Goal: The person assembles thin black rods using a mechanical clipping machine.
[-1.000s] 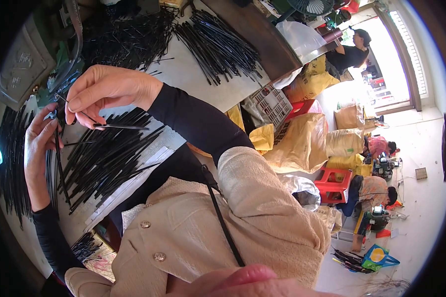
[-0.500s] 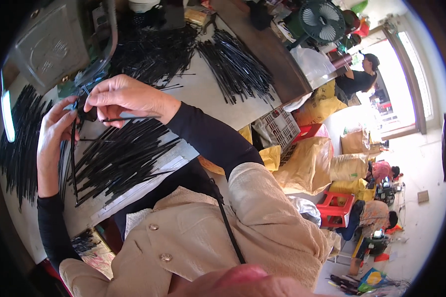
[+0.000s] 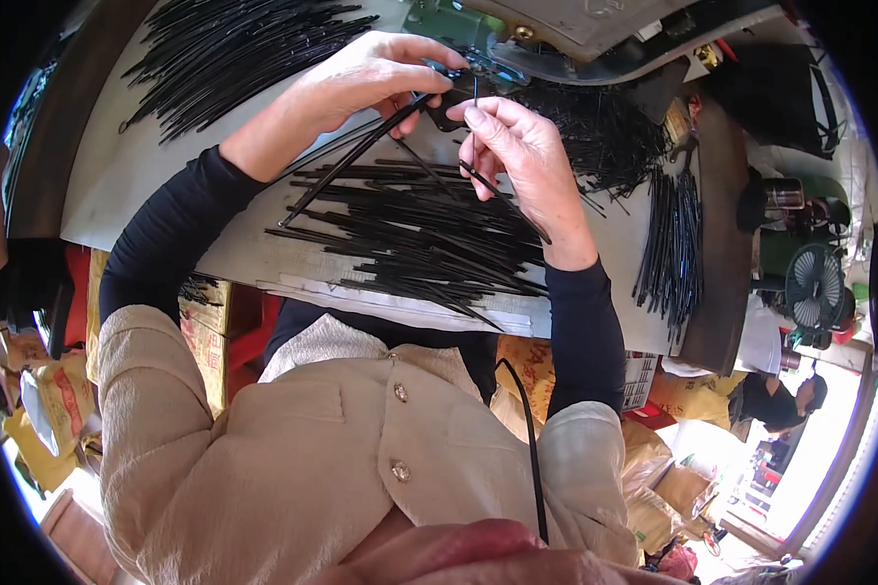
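Observation:
My left hand [image 3: 371,80] pinches a long black strip [image 3: 346,168] close to its upper end, at the front of the machine. Its lower end slants down and left over the worktable. Beside it, my right hand [image 3: 525,161] has thumb and fingertips closed on a thin black cord [image 3: 476,93]. Another black strip [image 3: 505,200] runs from under its fingers across the palm to the wrist. Both hands are almost touching, just below the green and grey machine [image 3: 458,27]. A loose pile of black strips [image 3: 429,229] lies on the table between my forearms.
More black strips [image 3: 239,58] are spread at the back left. A tangled heap [image 3: 610,146] sits behind my right hand, and a neater bundle [image 3: 671,239] lies at the table's right. Farther right are a fan [image 3: 818,285], yellow sacks [image 3: 688,395] and a person [image 3: 776,398] in dark clothes.
The view has swung round, so the table and machine appear shifted to the right and turned. Both hands remain close together at the machine, still holding black strips.

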Available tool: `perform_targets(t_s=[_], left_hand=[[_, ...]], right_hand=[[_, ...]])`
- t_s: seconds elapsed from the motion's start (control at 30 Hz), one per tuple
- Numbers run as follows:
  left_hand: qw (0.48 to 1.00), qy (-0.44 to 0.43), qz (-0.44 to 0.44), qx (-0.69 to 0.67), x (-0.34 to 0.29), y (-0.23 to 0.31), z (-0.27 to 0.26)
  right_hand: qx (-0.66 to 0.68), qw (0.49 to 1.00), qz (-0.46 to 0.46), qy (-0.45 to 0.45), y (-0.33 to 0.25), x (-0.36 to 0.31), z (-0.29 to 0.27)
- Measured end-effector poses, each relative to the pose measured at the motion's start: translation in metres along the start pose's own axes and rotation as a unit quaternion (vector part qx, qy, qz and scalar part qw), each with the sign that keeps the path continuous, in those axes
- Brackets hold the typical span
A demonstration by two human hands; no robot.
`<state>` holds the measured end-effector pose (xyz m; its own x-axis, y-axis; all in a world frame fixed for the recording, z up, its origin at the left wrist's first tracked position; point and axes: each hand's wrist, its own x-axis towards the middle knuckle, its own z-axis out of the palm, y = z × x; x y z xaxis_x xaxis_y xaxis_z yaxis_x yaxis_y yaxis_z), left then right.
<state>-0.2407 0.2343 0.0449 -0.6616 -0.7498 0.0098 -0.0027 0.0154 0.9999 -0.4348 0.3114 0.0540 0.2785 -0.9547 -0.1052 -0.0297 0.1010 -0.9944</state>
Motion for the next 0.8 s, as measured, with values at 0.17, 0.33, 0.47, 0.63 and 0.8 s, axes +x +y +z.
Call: perform_targets(t_s=[0.17, 0.33, 0.47, 0.63, 0.8], left_hand=[[1.000, 0.020, 0.007, 0.014, 0.001, 0.000, 0.001], [0.999, 0.022, 0.022, 0.022, 0.001, 0.001, 0.002], [0.999, 0.018, 0.034, 0.028, 0.003, 0.001, 0.002], [0.995, 0.017, 0.051, 0.087, 0.006, 0.008, 0.005], [0.994, 0.012, 0.057, 0.090, 0.013, 0.005, 0.006]], right_hand=[[-0.021, 1.000, 0.014, 0.005, 0.003, 0.002, -0.002], [-0.038, 0.999, 0.013, 0.018, 0.004, 0.005, -0.004], [-0.051, 0.998, 0.007, 0.020, 0.004, 0.006, -0.004], [-0.035, 0.999, 0.000, 0.030, 0.002, 0.008, -0.005], [-0.045, 0.998, -0.008, 0.038, -0.002, 0.009, -0.005]])
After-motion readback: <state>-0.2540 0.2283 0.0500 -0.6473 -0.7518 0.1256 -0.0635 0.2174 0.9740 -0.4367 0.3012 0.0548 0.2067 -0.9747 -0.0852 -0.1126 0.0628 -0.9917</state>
